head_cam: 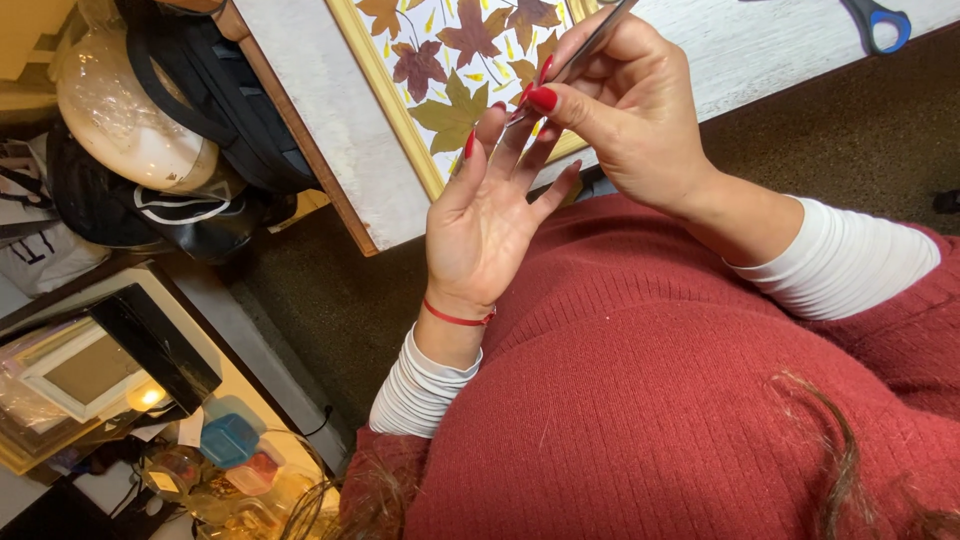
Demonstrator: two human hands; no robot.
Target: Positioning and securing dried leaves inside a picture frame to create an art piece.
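My left hand (pixel 480 225) is raised palm up in front of my red sweater, fingers spread, with a red cord around the wrist. My right hand (pixel 630 110) pinches a pair of slim metal tweezers (pixel 585 45). Their tip meets the fingertips of my left hand; whether it holds anything is too small to tell. Behind both hands a gold-framed picture of pressed maple leaves (pixel 450 70) lies on a white wooden table (pixel 340 130).
Blue-handled scissors (pixel 880 20) lie at the table's far right. A black backpack (pixel 220 110) and a white rounded object wrapped in plastic (pixel 120 110) are at the left. Lower left holds a small white frame (pixel 85 370), a lit lamp (pixel 150 345) and a blue box (pixel 228 438).
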